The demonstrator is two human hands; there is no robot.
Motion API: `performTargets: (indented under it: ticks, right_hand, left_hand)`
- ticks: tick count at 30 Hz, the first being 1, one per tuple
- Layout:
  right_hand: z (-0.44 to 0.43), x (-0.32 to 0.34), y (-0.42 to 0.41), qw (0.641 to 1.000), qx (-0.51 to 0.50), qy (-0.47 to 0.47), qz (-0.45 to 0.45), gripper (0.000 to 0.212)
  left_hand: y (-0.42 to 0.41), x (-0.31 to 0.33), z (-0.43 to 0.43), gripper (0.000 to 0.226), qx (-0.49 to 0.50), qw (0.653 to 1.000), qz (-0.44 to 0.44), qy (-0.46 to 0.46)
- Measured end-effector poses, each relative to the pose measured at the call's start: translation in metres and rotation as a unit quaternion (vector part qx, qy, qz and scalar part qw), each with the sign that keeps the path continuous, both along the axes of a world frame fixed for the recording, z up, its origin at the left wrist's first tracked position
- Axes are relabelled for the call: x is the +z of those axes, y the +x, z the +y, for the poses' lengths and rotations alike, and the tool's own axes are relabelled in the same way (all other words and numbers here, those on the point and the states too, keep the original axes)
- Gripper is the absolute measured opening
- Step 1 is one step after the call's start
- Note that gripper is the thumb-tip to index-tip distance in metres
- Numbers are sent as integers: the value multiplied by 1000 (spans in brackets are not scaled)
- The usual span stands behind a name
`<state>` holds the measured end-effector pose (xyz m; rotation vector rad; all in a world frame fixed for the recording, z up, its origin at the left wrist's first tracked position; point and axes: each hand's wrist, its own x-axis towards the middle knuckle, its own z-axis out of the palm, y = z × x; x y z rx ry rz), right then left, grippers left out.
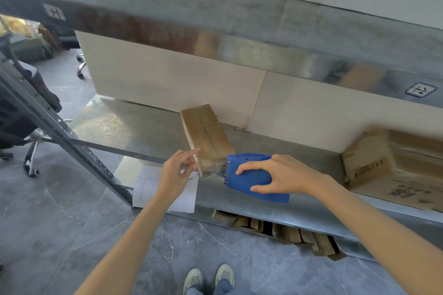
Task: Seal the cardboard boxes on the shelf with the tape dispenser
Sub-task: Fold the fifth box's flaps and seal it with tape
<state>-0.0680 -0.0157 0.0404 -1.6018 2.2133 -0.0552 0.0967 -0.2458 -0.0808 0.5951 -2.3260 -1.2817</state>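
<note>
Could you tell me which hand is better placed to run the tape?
Right: the right hand grips the tape dispenser, its front at the small box; the left hand has no tool.

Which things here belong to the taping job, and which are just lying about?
Job:
box
dispenser, gripped by the right hand
left hand, touching the box's near end
shelf
open carton, possibly next

Lying about:
paper sheet
chair
cardboard scraps under the shelf
</note>
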Motion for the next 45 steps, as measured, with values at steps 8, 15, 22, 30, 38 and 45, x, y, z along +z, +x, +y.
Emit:
performTargets:
  ticks: [8,15,22,30,38,45]
  right_hand:
    - [0,-3,1,1000,-10,4,6,40]
    - [-1,-7,3,1000,-22,8,8,40]
    - [-3,-3,5,1000,-25,12,14,39]
    - [-6,-2,5,999,-38,17,15,39]
    - [-5,-3,3,999,-48,18,19,39]
    - [-5,-5,2,998,-47,20,22,39]
  left_hand:
    - [-5,-19,1,50,-9,998,57,-31]
    - [-4,-22,3,33,-15,993,34,-108]
    - [-19,-27,-4,20,-4,989,44,-142]
    - [-31,-35,6,23,50,985,60,-157]
    - [-29,-35,6,53,10,981,29,-194]
    - [-29,-29,1,52,9,972,13,-232]
